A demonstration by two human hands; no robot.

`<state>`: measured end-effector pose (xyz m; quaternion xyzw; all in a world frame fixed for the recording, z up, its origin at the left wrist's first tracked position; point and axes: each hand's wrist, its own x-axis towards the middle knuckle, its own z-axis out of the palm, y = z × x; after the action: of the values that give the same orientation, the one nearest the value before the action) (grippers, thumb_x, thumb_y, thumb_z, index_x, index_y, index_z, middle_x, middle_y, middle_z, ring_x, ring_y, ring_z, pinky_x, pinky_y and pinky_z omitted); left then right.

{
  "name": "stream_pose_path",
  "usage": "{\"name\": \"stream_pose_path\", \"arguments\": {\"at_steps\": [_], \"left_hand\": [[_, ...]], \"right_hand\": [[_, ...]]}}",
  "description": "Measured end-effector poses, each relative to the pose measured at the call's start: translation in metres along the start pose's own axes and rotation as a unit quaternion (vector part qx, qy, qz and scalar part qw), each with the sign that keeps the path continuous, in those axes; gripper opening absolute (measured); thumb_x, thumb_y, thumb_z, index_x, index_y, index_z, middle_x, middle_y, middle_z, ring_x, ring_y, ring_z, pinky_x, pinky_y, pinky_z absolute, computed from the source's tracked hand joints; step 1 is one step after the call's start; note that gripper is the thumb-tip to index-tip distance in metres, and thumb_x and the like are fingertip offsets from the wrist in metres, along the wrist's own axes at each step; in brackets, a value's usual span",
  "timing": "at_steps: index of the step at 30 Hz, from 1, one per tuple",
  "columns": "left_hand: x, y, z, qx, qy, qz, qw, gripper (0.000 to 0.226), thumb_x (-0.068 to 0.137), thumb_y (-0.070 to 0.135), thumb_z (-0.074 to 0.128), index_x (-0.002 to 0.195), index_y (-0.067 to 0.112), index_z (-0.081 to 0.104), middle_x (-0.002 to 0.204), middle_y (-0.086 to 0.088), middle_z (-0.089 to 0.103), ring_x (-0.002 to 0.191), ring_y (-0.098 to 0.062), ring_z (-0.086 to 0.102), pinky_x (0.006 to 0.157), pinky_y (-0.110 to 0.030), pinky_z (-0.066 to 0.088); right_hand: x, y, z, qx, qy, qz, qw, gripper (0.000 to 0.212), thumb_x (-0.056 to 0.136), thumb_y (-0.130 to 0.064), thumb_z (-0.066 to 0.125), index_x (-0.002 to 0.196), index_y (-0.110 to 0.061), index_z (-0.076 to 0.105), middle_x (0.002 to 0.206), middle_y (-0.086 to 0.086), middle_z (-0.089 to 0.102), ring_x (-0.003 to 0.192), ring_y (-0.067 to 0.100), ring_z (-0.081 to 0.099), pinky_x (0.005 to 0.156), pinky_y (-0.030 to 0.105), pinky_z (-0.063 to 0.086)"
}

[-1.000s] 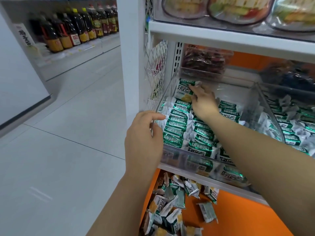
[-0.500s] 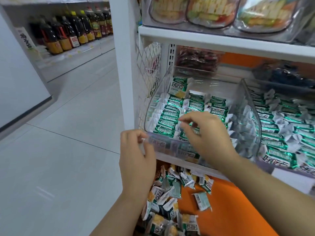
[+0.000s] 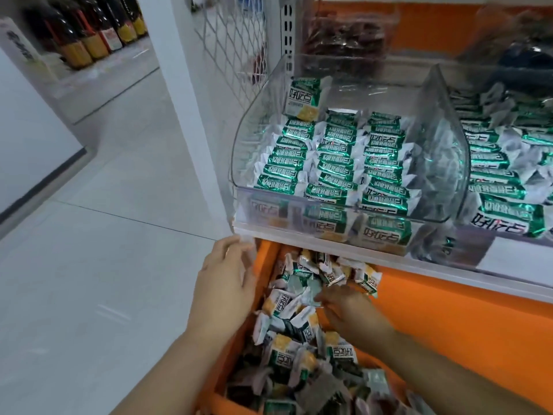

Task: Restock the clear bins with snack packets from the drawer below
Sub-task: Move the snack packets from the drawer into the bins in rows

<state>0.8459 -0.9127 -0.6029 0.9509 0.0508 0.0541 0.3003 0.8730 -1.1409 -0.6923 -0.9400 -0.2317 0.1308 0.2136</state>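
A clear bin (image 3: 239,163) on the white shelf holds three neat rows of green and white snack packets (image 3: 335,163), with one packet standing upright at the back left. Below it an orange drawer (image 3: 443,319) is pulled out and holds a loose heap of the same packets (image 3: 287,319). My left hand (image 3: 224,286) hovers over the drawer's left edge, fingers spread and holding nothing. My right hand (image 3: 347,310) reaches down into the heap, fingertips on the packets; its fingers are partly hidden among them.
A second clear bin (image 3: 505,163) of the same packets stands to the right. The shelf's white front rail (image 3: 359,253) overhangs the drawer. Bins of dark snacks (image 3: 347,40) sit behind. Pale floor tiles lie to the left, with bottles (image 3: 89,40) on a far shelf.
My right hand left the clear bin and dropped into the drawer's heap. My left hand came down from the bin's front corner to the drawer's left edge. The view tilted downward.
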Motion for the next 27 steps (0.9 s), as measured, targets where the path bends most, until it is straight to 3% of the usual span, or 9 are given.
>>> {"name": "stream_pose_path", "arguments": {"at_steps": [2, 5, 7, 9, 11, 15, 20, 23, 27], "left_hand": [[-0.003, -0.005, 0.003, 0.01, -0.096, -0.042, 0.994, 0.04, 0.093, 0.011, 0.051, 0.132, 0.022, 0.05, 0.143, 0.002, 0.041, 0.124, -0.018, 0.049, 0.099, -0.024, 0.036], [-0.008, -0.009, 0.004, 0.023, -0.228, -0.044, 0.972, 0.043, 0.097, 0.019, 0.046, 0.138, 0.031, 0.04, 0.13, 0.003, 0.056, 0.111, -0.015, 0.057, 0.076, -0.014, 0.037], [-0.009, -0.011, 0.003, 0.051, -0.267, -0.04, 0.961, 0.048, 0.097, 0.022, 0.045, 0.14, 0.037, 0.031, 0.121, 0.004, 0.061, 0.103, -0.014, 0.058, 0.074, -0.018, 0.037], [-0.007, -0.014, 0.003, 0.067, -0.275, -0.05, 0.958, 0.055, 0.097, 0.02, 0.046, 0.144, 0.037, 0.024, 0.12, 0.001, 0.061, 0.101, -0.015, 0.058, 0.076, -0.02, 0.037], [-0.006, -0.015, 0.005, 0.084, -0.277, -0.051, 0.956, 0.059, 0.097, 0.019, 0.046, 0.146, 0.036, 0.019, 0.121, -0.001, 0.061, 0.1, -0.016, 0.057, 0.077, -0.021, 0.037], [-0.007, -0.022, 0.007, 0.075, -0.278, -0.048, 0.956, 0.061, 0.096, 0.019, 0.048, 0.146, 0.038, 0.02, 0.116, -0.001, 0.064, 0.099, -0.017, 0.06, 0.081, -0.024, 0.043], [-0.008, -0.03, 0.009, 0.07, -0.272, -0.034, 0.959, 0.061, 0.094, 0.021, 0.053, 0.144, 0.04, 0.022, 0.112, 0.005, 0.065, 0.098, -0.015, 0.061, 0.088, -0.029, 0.047], [-0.01, -0.033, 0.008, 0.075, -0.269, -0.018, 0.96, 0.061, 0.095, 0.024, 0.054, 0.145, 0.039, 0.021, 0.123, 0.006, 0.061, 0.107, -0.014, 0.059, 0.094, -0.031, 0.046], [-0.011, -0.032, 0.001, 0.126, -0.25, 0.022, 0.96, 0.063, 0.096, 0.03, 0.052, 0.149, 0.035, 0.019, 0.147, 0.009, 0.038, 0.125, -0.014, 0.048, 0.102, -0.029, 0.041]], "right_hand": [[0.008, 0.01, 0.02, -0.016, -0.105, 0.04, 0.994, 0.045, 0.096, -0.014, 0.049, 0.139, -0.027, 0.045, 0.143, 0.001, 0.046, 0.127, 0.021, 0.047, 0.1, 0.032, 0.043], [0.023, 0.017, 0.046, -0.038, -0.168, 0.014, 0.985, 0.074, 0.09, 0.004, 0.046, 0.152, -0.028, 0.021, 0.16, 0.0, 0.015, 0.143, 0.022, 0.025, 0.107, 0.034, 0.037], [0.034, 0.02, 0.057, -0.052, -0.176, -0.009, 0.983, 0.091, 0.083, 0.018, 0.041, 0.153, -0.031, 0.009, 0.162, -0.002, -0.002, 0.147, 0.023, 0.012, 0.11, 0.037, 0.033], [0.044, 0.022, 0.064, -0.066, -0.175, -0.045, 0.981, 0.096, 0.08, 0.023, 0.038, 0.154, -0.031, 0.007, 0.161, -0.004, -0.006, 0.148, 0.021, 0.005, 0.115, 0.036, 0.025], [0.051, 0.022, 0.07, -0.093, -0.186, -0.08, 0.975, 0.091, 0.082, 0.021, 0.038, 0.154, -0.027, 0.009, 0.162, -0.001, 0.002, 0.148, 0.02, 0.005, 0.115, 0.033, 0.019], [0.055, 0.025, 0.079, -0.161, -0.169, -0.107, 0.966, 0.076, 0.087, 0.002, 0.054, 0.151, -0.021, 0.021, 0.15, 0.008, 0.031, 0.141, 0.024, 0.023, 0.109, 0.034, 0.027], [0.047, 0.03, 0.081, -0.209, -0.176, -0.106, 0.956, 0.059, 0.086, -0.018, 0.062, 0.14, -0.016, 0.038, 0.143, 0.01, 0.036, 0.133, 0.026, 0.032, 0.106, 0.036, 0.032], [0.042, 0.03, 0.071, -0.138, -0.16, -0.076, 0.974, 0.057, 0.083, -0.031, 0.066, 0.135, -0.019, 0.043, 0.136, 0.003, 0.045, 0.125, 0.021, 0.042, 0.098, 0.029, 0.035], [0.028, 0.02, 0.045, -0.011, -0.085, -0.026, 0.996, 0.05, 0.081, -0.041, 0.065, 0.123, -0.021, 0.048, 0.099, -0.004, 0.05, 0.091, 0.013, 0.047, 0.071, 0.025, 0.04]]}}
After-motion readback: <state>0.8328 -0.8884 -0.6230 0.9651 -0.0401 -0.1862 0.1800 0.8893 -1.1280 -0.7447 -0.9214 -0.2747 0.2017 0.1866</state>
